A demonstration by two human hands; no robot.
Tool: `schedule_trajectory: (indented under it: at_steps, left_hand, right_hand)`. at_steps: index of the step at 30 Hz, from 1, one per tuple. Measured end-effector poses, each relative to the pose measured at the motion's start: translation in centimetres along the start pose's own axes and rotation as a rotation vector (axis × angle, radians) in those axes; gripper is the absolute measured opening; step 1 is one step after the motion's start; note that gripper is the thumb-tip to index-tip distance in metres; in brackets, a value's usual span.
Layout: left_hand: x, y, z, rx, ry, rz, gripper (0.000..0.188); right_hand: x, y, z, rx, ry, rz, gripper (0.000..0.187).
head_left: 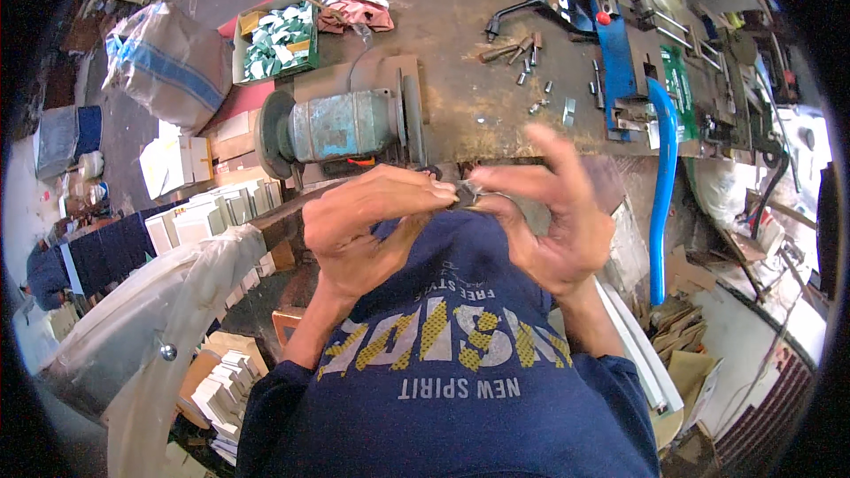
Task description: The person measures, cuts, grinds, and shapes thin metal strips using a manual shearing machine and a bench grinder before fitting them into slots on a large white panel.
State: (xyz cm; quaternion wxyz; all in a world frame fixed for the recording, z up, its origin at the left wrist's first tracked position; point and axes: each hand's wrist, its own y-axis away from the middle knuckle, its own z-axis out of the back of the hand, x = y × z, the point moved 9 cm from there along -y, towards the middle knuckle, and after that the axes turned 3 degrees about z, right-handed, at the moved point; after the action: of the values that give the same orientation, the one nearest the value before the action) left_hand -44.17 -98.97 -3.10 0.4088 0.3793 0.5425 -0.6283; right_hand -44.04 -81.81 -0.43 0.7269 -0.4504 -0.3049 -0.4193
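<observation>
In front of my chest, at the bench's near edge, my two hands meet over a small dark metal-looking piece (465, 196). My left hand (363, 221) pinches its left end between thumb and fingertips. From the other side, the thumb and forefinger of my right hand (562, 226) grip it, while the other fingers are raised and somewhat blurred. The fingertips cover much of the piece, so its exact kind does not show. Just beyond my left hand stands a bench grinder (341, 124) with worn blue paint and a wheel at each end.
A box of green-and-white pieces (279, 40) and a bulging sack (168, 66) are at the far left. Small metal cylinders (531, 57) lie scattered on the workbench (443, 26). To the right, a blue machine (620, 44) has a long blue lever (662, 195) reaching toward me.
</observation>
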Motion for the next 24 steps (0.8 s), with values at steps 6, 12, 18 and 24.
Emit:
schedule_trajectory:
  at_steps: [6, 12, 18, 24]
  left_hand:
    - [-2.1, 0.6, -0.9, -0.156, -0.360, -0.017, 0.030]
    - [-3.7, 0.2, -3.1, 0.030, -0.418, -0.133, 0.026]
    - [-2.3, 0.7, -3.3, 0.018, -0.411, 0.014, 0.034]
    - [4.2, 1.5, -4.0, 0.087, 0.252, 0.516, 0.048]
  right_hand:
    - [-0.4, 1.8, 0.2, -0.164, -0.081, -0.207, 0.047]
    - [-2.1, 3.5, 0.1, -0.320, -0.253, -0.358, 0.032]
    - [-5.1, 5.5, -0.2, -0.389, -0.370, -0.566, 0.020]
    - [-3.1, 4.8, -0.3, -0.236, -0.048, -0.431, 0.018]
